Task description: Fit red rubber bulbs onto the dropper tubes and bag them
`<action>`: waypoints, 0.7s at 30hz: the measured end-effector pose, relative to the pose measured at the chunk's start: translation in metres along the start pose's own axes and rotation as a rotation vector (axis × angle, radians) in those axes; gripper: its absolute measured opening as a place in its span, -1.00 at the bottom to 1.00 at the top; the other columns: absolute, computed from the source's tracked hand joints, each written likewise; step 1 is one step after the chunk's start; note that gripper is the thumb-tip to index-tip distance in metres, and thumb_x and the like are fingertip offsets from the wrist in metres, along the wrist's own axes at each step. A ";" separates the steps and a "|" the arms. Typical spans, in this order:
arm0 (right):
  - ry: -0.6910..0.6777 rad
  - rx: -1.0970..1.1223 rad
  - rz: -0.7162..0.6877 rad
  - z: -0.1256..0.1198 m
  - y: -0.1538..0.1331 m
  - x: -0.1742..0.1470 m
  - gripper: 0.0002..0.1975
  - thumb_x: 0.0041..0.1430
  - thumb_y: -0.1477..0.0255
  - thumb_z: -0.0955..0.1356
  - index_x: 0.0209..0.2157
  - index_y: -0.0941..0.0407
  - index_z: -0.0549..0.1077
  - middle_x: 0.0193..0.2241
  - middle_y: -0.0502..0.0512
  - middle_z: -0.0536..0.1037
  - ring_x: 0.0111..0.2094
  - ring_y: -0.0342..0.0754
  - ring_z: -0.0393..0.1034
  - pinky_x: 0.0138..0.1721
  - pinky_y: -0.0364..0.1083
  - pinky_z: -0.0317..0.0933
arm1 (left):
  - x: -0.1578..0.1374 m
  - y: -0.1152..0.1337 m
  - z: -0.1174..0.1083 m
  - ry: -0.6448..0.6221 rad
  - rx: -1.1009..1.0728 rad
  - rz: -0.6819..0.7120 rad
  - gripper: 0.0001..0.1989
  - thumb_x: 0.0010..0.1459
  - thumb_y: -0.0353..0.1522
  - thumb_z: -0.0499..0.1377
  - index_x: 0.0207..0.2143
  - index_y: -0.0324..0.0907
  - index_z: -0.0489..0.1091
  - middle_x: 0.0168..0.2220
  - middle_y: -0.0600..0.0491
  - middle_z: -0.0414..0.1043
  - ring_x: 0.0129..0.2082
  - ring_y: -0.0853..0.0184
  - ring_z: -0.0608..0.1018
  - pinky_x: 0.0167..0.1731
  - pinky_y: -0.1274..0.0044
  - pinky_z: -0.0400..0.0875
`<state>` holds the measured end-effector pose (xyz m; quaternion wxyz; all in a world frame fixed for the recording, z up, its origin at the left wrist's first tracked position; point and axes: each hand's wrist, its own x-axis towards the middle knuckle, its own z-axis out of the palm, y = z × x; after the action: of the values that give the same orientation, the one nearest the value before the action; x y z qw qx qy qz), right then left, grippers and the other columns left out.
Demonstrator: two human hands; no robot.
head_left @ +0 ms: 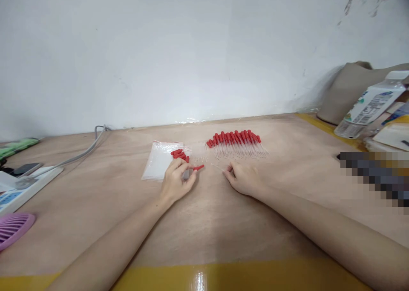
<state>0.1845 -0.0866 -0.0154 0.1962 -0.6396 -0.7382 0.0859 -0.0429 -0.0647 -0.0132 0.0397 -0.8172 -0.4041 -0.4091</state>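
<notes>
My left hand (177,180) pinches a small red tapered cap (199,168) between thumb and fingertips, its narrow end facing right. Opposite it, my right hand (243,179) is closed on a thin clear stick (217,167) that points left; a gap separates stick and cap. Several more red caps (180,154) lie heaped just behind my left hand, on flat clear zip bags (156,161). Loose clear sticks (200,151) lie right of that heap. Beyond my right hand is a row of red-capped clear sticks (236,144), red ends toward the wall.
At left are a power strip (38,181) with a grey cable (76,157), a phone (27,169) and a purple slatted object (15,229). A plastic bottle (370,105) leans at right near a grey-brown bag-like object (335,90). A white wall (191,56) backs the wooden table (198,231).
</notes>
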 end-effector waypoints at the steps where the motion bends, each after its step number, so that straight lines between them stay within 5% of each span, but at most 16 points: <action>1: -0.004 -0.018 -0.006 0.000 0.001 -0.001 -0.80 0.17 0.32 0.19 -0.40 0.11 0.35 -0.40 0.06 0.48 -0.39 -0.06 0.33 -0.48 -0.13 -0.03 | -0.002 0.004 -0.001 -0.066 -0.044 -0.006 -0.89 0.04 -0.38 0.12 -0.40 -0.23 0.41 -0.45 0.04 0.29 -0.45 0.37 0.39 -0.45 0.54 0.34; 6: 0.015 -0.027 -0.075 0.004 0.011 -0.004 -0.84 0.19 0.40 0.18 -0.38 0.15 0.32 -0.37 0.12 0.46 -0.39 -0.07 0.32 -0.43 -0.12 0.04 | -0.006 0.013 0.002 -0.284 -0.145 -0.099 -0.84 0.01 -0.42 0.13 -0.30 -0.24 0.40 -0.37 0.03 0.29 -0.54 0.44 0.37 -0.56 0.58 0.33; 12: 0.076 0.130 -0.172 0.014 0.017 0.001 -0.89 0.11 0.38 0.27 -0.36 0.13 0.32 -0.37 0.09 0.43 -0.37 -0.10 0.30 -0.37 -0.14 0.10 | 0.000 0.013 0.012 -0.296 -0.131 -0.004 -0.85 0.06 -0.35 0.17 -0.31 -0.19 0.47 -0.28 -0.02 0.36 -0.26 0.28 0.42 -0.24 0.44 0.36; 21: 0.159 0.348 -0.247 0.017 0.015 0.001 -0.90 0.19 0.44 0.17 -0.40 0.11 0.24 -0.47 0.03 0.39 -0.42 -0.11 0.27 -0.39 -0.13 0.13 | -0.001 0.017 0.012 -0.257 -0.246 -0.096 -0.88 0.19 -0.37 0.05 -0.29 -0.20 0.35 -0.36 0.06 0.42 -0.35 0.37 0.44 -0.33 0.54 0.32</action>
<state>0.1918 -0.0810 -0.0362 0.3702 -0.5056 -0.7672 0.1368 -0.0238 -0.0717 -0.0174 -0.1320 -0.8413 -0.3911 -0.3489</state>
